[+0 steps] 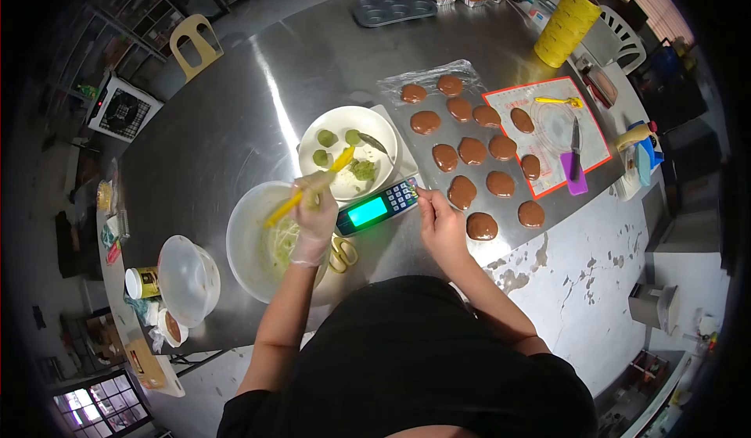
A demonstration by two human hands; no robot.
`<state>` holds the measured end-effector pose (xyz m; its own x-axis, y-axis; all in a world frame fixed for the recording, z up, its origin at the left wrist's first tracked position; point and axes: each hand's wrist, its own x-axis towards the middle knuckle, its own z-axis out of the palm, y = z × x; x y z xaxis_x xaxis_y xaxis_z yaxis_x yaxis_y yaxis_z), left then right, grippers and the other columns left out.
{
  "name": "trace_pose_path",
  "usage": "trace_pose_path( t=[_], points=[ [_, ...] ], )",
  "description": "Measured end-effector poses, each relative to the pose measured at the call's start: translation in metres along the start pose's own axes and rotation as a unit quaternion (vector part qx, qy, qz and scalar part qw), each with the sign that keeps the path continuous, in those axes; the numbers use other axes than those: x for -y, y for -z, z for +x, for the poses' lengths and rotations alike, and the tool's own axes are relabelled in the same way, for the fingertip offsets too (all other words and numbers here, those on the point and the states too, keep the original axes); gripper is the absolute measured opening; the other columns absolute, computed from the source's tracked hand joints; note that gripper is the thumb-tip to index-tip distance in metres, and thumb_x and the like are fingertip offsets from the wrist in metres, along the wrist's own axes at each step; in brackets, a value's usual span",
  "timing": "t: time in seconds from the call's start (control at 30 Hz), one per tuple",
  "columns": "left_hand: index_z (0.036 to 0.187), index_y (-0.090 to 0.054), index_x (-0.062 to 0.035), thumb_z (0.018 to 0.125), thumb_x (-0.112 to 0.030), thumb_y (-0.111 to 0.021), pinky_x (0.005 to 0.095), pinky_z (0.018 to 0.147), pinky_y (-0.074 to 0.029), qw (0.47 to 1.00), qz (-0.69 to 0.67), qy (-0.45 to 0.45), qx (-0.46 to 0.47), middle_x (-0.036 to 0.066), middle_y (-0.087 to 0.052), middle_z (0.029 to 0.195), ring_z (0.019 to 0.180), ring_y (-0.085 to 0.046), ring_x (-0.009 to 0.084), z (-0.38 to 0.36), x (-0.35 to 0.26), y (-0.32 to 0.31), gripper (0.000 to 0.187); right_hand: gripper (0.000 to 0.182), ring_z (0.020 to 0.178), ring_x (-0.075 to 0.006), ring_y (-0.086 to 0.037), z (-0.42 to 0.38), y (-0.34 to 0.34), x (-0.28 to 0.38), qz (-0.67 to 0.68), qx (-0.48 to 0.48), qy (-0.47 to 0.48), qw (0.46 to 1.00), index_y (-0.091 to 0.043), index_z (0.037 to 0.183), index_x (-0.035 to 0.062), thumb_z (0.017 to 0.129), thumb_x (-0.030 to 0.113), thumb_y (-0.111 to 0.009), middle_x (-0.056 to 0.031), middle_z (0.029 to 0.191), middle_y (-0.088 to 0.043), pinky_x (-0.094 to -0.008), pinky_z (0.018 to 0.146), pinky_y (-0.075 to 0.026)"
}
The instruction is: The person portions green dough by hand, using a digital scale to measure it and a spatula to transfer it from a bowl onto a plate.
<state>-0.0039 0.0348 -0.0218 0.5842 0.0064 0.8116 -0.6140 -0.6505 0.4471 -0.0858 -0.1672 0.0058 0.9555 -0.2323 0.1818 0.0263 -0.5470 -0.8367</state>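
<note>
My left hand, in a clear glove, is closed round a yellow-handled utensil over the rim of a large white bowl with green residue inside. A white plate holding green balls, a green lump and a dark-handled utensil sits on a scale, its green display lit. Another yellow utensil end shows over the plate; whether it is the same tool is unclear. My bare right hand has its fingers pressed together at the right end of the keypad.
Brown discs lie on plastic film at the right, beside a red-edged mat with a knife. Yellow scissors handles are near the bowl. A clear bowl stands left, a muffin tin at the back.
</note>
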Motion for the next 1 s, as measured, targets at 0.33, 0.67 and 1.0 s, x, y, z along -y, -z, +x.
trace_pose_path(
  t=[0.33, 0.67, 1.0],
  points=[
    [0.099, -0.062, -0.0095, 0.068, -0.004, -0.061, 0.0325, 0.070, -0.051, 0.887, -0.049, -0.277, 0.366, 0.005, -0.051, 0.096, 0.096, -0.054, 0.0238, 0.029, 0.010, 0.037, 0.031, 0.016, 0.058, -0.0320, -0.061, 0.005, 0.023, -0.006, -0.129, 0.050, 0.150, 0.979, -0.062, 0.094, 0.0080, 0.080, 0.007, -0.055, -0.0149, 0.068, -0.062, -0.0394, 0.051, -0.050],
    [0.088, -0.064, -0.0040, 0.066, 0.006, -0.063, 0.0308, 0.067, -0.051, 0.930, -0.098, -0.182, 0.303, 0.011, -0.055, 0.091, 0.082, -0.059, 0.0243, 0.026, 0.012, 0.049, 0.023, 0.014, 0.065, -0.0359, -0.062, 0.030, 0.006, -0.032, -0.060, 0.106, -0.034, 0.992, -0.063, 0.092, 0.0087, 0.082, 0.015, -0.055, -0.0183, 0.072, -0.062, -0.0426, 0.060, -0.049],
    [0.083, -0.061, 0.0015, 0.074, 0.014, -0.055, 0.0256, 0.075, -0.045, 0.938, -0.159, 0.297, -0.076, 0.005, -0.058, 0.085, 0.079, -0.056, 0.0148, -0.006, 0.010, 0.036, 0.016, 0.019, 0.075, -0.0328, -0.062, 0.075, 0.018, -0.048, -0.103, 0.174, -0.121, 0.972, -0.064, 0.087, 0.0039, 0.082, 0.019, -0.054, -0.0175, 0.078, -0.064, -0.0394, 0.068, -0.047]
  ],
)
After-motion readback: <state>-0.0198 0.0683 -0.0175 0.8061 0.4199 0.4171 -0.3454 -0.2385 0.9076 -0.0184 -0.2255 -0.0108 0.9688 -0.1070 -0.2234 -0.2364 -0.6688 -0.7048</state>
